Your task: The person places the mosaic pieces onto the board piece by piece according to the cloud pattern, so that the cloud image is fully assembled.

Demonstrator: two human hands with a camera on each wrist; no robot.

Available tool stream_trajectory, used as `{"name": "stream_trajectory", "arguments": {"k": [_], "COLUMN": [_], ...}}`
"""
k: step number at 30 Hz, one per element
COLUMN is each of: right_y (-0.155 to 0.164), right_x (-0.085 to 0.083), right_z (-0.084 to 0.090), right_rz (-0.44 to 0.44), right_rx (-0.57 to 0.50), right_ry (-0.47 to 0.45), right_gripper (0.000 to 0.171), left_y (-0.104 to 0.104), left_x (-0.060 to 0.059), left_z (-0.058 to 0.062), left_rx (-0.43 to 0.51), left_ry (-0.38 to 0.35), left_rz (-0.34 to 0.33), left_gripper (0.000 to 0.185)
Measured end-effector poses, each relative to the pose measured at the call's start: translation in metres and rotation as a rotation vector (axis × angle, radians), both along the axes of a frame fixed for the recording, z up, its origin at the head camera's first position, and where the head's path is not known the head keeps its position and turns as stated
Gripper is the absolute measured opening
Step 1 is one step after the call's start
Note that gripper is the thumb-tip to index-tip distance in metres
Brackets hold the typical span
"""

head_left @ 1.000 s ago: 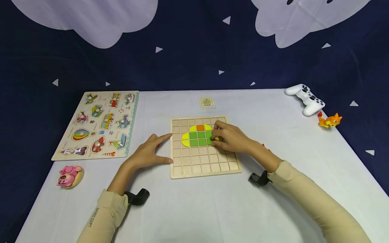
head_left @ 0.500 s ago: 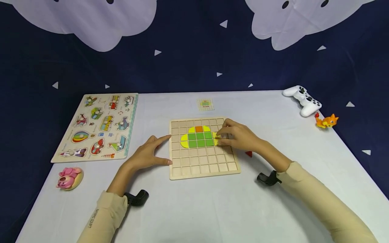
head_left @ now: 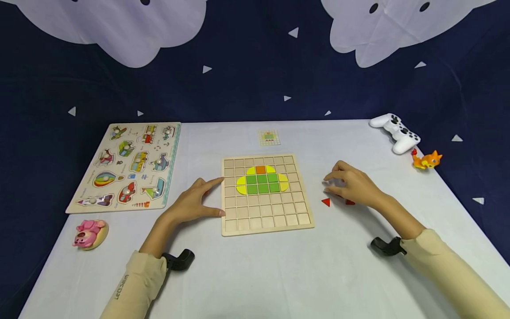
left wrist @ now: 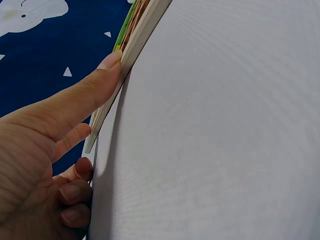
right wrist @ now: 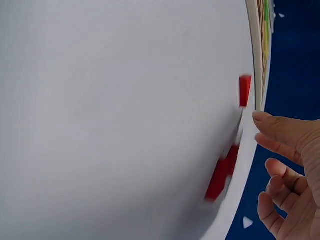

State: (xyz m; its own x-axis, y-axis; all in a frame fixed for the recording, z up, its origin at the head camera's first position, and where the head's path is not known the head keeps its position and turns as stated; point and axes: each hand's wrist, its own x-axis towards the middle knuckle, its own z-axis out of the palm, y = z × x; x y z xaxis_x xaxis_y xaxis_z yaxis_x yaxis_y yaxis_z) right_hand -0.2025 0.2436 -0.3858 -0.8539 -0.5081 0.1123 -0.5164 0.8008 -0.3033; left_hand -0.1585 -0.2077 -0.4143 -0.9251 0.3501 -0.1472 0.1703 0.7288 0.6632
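- Head view: left hand, fingers straight, steadies board; green-yellow figure set.
- Right hand, loosely curled, empty, hovers over red triangles not yet placed.

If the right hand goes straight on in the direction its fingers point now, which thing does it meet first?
The right hand points left, toward the wooden grid board. Probably it meets the loose red triangle first, or passes just behind it; depth is unclear.
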Motion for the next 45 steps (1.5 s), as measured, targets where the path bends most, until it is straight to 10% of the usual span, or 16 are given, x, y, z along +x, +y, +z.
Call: {"name": "stream_trajectory", "arguments": {"k": [27,45], "right_y": [0.036,-0.009], "right_x": [0.02,0.004], "right_z": [-0.017,-0.011], "right_rz": [-0.002,0.095], "right_rx": [-0.057,-0.029], "right_ry": [0.182,0.14], "right_gripper": [0.016,0.016], "left_y": [-0.001,0.001], "left_x": [0.001,0.001], "left_z": [0.002,0.002], "left_rx": [0.007,-0.002], "left_ry": [-0.007,-0.012], "left_rz": [-0.002,0.001], "left_gripper": [0.098,0.098]}}
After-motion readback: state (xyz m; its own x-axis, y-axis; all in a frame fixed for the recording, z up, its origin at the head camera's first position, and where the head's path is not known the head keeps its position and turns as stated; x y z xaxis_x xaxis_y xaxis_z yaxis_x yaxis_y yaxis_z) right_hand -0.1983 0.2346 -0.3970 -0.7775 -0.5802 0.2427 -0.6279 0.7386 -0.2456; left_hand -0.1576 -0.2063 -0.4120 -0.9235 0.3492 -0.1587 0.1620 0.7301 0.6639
